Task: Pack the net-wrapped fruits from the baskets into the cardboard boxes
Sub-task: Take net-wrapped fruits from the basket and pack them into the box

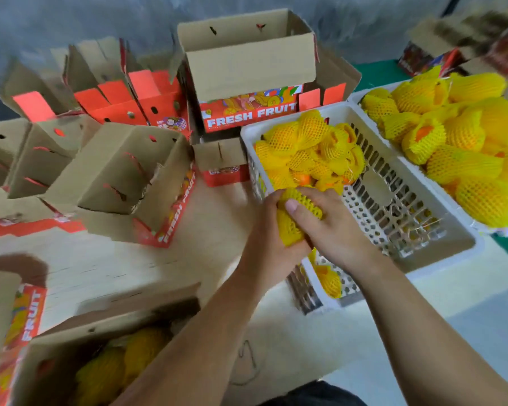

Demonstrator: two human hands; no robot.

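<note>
My left hand (pixel 269 230) and my right hand (pixel 324 221) meet at the near left rim of a white plastic basket (pixel 399 206). The left grips one yellow net-wrapped fruit (pixel 289 230) from below. The right curls over a second net-wrapped fruit (pixel 304 200) just above it. More net-wrapped fruits (pixel 305 153) fill the far end of this basket. A second basket (pixel 357 96) at the right is heaped with net-wrapped fruits (pixel 458 142). At the bottom left an open cardboard box (pixel 71 341) holds several wrapped fruits (pixel 121 364).
Several open red-and-brown "FRESH FRUIT" boxes stand on the table: a tall one (pixel 247 68) at the back centre, one (pixel 123 177) tilted at left, others behind. A lower basket (pixel 326 288) with a wrapped fruit shows under my right forearm. Bare tabletop (pixel 129 259) lies between the boxes.
</note>
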